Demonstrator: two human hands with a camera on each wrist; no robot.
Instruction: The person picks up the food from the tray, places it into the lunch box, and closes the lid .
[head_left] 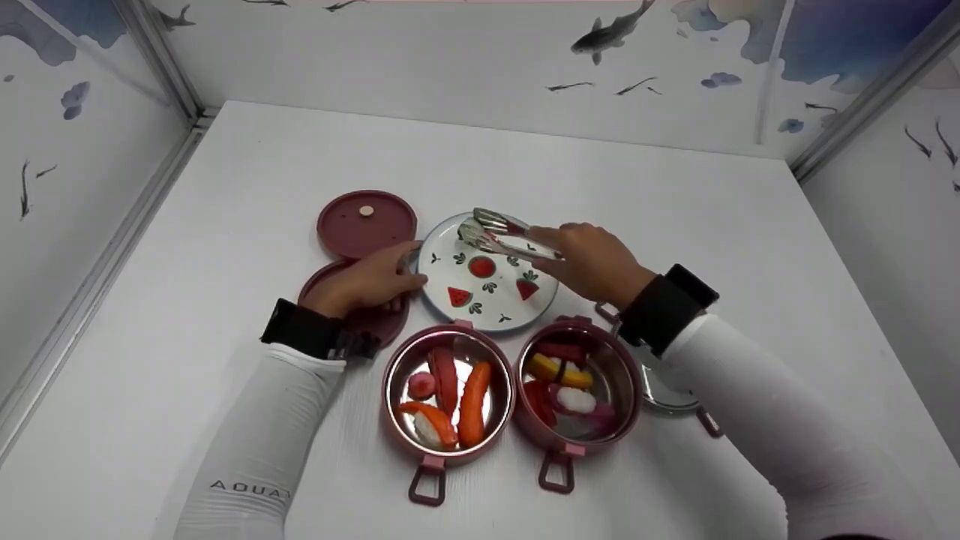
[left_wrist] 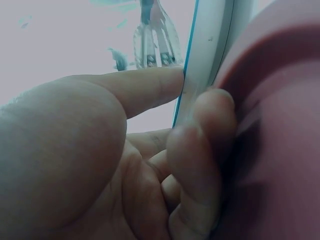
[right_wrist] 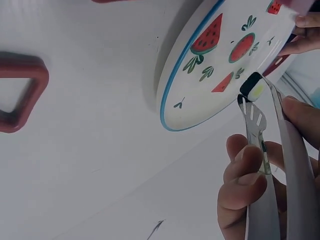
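Note:
My left hand pinches the left rim of a white plate painted with watermelons. In the left wrist view, the thumb lies on the plate's inner face and curled fingers are behind its rim. My right hand grips metal tongs, their tips over the plate's far part. Between those tips, the right wrist view shows a small black-wrapped white and yellow piece, like a sushi roll. Beneath the left hand is a dark red round lid, partly covered by it.
Closer to me, a left pot holds a carrot and other food pieces. Beside it, a right pot contains several more. Another dark red lid lies back left. A glass lid sits partly under the right forearm.

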